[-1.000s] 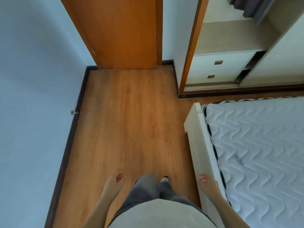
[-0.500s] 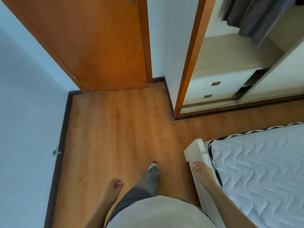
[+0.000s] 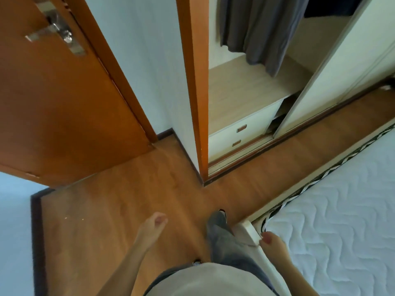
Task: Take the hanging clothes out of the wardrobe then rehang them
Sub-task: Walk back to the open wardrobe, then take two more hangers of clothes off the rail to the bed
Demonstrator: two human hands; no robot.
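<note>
Two bare hands in view, both empty. Left hand (image 3: pixel 152 226) hangs over the wooden floor (image 3: pixel 111 210), fingers curled loosely inward toward the palm, gripping nothing. Right hand (image 3: pixel 272 242) hangs at the corner of the white bed frame (image 3: pixel 245 230), fingers bent downward; fingertips are hidden from this angle, so I cannot tell whether they touch the frame. No garment in either hand.

Wardrobe (image 3: pixel 245 92) stands ahead and to the right, its sliding door (image 3: pixel 333 67) pushed aside so the left bay is open. Dark grey hanging clothes (image 3: pixel 258 28) are in that open bay, upper part cut off by the top edge of the view, hems dangling clear above the pale shelf. A darker item shows at the top right of the bay, too little visible to identify. Below the shelf, two white drawers (image 3: pixel 241 135) with small recessed pulls, both closed.

Orange-brown room door (image 3: pixel 64 103) at left, with a metal lever handle (image 3: pixel 55 33). Quilted white mattress (image 3: pixel 342 221) at right with a black-and-white braided edge. One foot in a dark shoe (image 3: pixel 217 217) is forward on the floor, between the hands, beside the bed frame corner. Hands are well apart from the clothes.
</note>
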